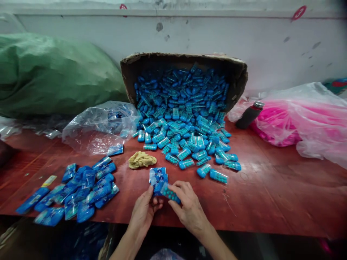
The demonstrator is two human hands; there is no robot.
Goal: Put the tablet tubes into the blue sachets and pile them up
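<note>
Near the table's front edge, my left hand [144,208] pinches a blue printed card [157,188] between thumb and fingers. Just beyond it, more blue printed cards [157,171] lie overlapping, partly covered. My right hand [189,205] grips a clear, blue-ended pack of small turquoise balls [170,193], tilted with its clear end against the card. Whether that end is inside the card I cannot tell. Left of my hands lies a loose pile of packs in blue printed sleeves [81,186]. Unsleeved packs [187,126] spill toward me from a tipped cardboard box [240,77].
A crumpled yellowish cloth [141,160] lies beyond the cards. Behind the sleeved pile sits a clear plastic bag [94,124], with a large green sack [54,76] at its back. A dark bottle [248,116] leans beside a clear bag of pink items [282,122] on the red table [276,202].
</note>
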